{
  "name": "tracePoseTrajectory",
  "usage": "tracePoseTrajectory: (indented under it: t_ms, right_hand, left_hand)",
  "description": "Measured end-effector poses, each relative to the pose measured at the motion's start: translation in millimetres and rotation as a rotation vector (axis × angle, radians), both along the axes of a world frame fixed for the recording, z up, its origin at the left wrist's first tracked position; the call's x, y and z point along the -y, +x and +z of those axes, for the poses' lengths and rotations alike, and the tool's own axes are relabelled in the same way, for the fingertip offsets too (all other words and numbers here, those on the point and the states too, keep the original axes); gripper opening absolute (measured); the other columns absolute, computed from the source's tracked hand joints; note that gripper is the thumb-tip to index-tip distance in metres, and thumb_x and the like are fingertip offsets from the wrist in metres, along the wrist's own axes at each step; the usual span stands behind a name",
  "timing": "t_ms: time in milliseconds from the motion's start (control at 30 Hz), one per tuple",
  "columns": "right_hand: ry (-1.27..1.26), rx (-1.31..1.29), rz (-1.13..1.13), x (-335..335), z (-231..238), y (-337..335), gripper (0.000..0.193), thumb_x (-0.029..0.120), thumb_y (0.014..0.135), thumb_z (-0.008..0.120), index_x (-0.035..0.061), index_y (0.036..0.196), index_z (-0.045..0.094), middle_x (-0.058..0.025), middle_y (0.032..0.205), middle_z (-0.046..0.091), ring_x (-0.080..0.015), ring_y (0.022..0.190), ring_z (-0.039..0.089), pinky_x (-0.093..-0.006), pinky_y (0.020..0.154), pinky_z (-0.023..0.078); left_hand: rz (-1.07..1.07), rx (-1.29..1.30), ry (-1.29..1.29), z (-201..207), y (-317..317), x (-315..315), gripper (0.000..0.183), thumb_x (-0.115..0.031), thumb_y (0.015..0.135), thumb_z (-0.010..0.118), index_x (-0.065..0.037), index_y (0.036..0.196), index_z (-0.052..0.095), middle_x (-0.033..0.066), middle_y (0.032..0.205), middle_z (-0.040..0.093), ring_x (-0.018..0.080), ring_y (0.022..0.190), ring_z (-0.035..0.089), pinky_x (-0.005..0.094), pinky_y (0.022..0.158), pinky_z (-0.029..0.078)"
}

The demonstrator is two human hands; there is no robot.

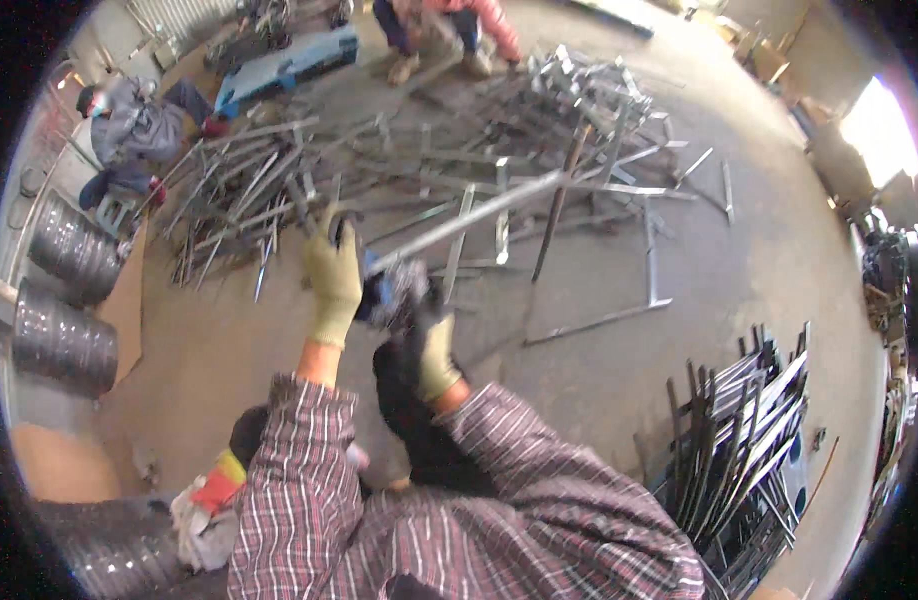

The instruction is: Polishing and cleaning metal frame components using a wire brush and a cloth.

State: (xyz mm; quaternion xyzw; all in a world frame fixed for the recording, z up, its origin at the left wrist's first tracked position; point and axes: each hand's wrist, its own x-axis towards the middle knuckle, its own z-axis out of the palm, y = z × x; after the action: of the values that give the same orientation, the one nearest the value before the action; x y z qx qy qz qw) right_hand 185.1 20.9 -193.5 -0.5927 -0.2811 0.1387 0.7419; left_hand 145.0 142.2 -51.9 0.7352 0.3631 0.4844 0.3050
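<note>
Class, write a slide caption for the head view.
Gloved left hand and right hand at the near end of a long metal bar, metal pieces heaped beyond.

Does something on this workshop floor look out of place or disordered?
Yes, the metal frames ahead lie tangled at many angles on the floor; the bars at lower right are aligned more neatly. Damage is hard to judge.

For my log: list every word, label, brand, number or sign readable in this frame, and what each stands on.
None can be read.
Gloved left hand and gloved right hand: no legible lettering; blurred.
Long metal bar near them: no readable marking.
Dark wrapped rolls: glossy, too unclear to tell whether marked.
Blue pallet: nothing legible, too small.
</note>
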Motion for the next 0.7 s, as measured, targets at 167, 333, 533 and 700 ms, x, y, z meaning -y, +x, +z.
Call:
tracePoseTrajectory:
  t_ms: [167, 333, 533, 700]
  right_hand:
    - [0.196, -0.644, 0.255, -42, 38, -56, 0.048, 0.034, 0.095, 0.06, 0.0049, 0.13, 0.043, 0.0018, 0.09, 0.058, -0.0081, 0.072, 0.053, -0.024, 0.062, 0.045]
    - [0.258, -0.583, 0.166, -27, 53, 14, 0.017, 0.012, 0.089, 0.064, 0.0045, 0.103, 0.059, -0.0015, 0.086, 0.06, -0.0125, 0.076, 0.059, -0.0289, 0.065, 0.049]
    - [0.426, -0.952, 0.326, -28, 54, 2, 0.025, 0.021, 0.092, 0.064, 0.0086, 0.112, 0.056, -0.0033, 0.093, 0.061, -0.0177, 0.081, 0.062, -0.0328, 0.07, 0.053]
    - [0.005, -0.31, 0.233, -48, -6, -6, 0.055, 0.03, 0.093, 0.063, 0.0044, 0.135, 0.038, -0.0101, 0.107, 0.06, -0.0157, 0.089, 0.059, -0.0295, 0.073, 0.05]
  left_hand:
    - [-0.005, -0.134, 0.062, 22, -32, 14, 0.019, -0.002, 0.087, 0.056, -0.005, 0.106, 0.061, 0.0191, 0.092, 0.066, 0.0363, 0.083, 0.064, 0.0407, 0.073, 0.048]
    - [-0.072, -0.024, 0.085, 11, -20, 18, 0.019, -0.005, 0.087, 0.06, -0.006, 0.106, 0.061, 0.0191, 0.088, 0.067, 0.0368, 0.081, 0.065, 0.0415, 0.069, 0.049]
    - [-0.026, -0.037, 0.135, 21, -14, 20, 0.012, -0.007, 0.091, 0.057, -0.005, 0.101, 0.061, 0.0155, 0.089, 0.067, 0.0342, 0.083, 0.065, 0.0398, 0.072, 0.049]
    - [-0.085, 0.02, 0.102, 23, -6, 22, 0.012, -0.008, 0.091, 0.056, -0.004, 0.102, 0.061, 0.0168, 0.091, 0.067, 0.0356, 0.086, 0.065, 0.0404, 0.073, 0.05]
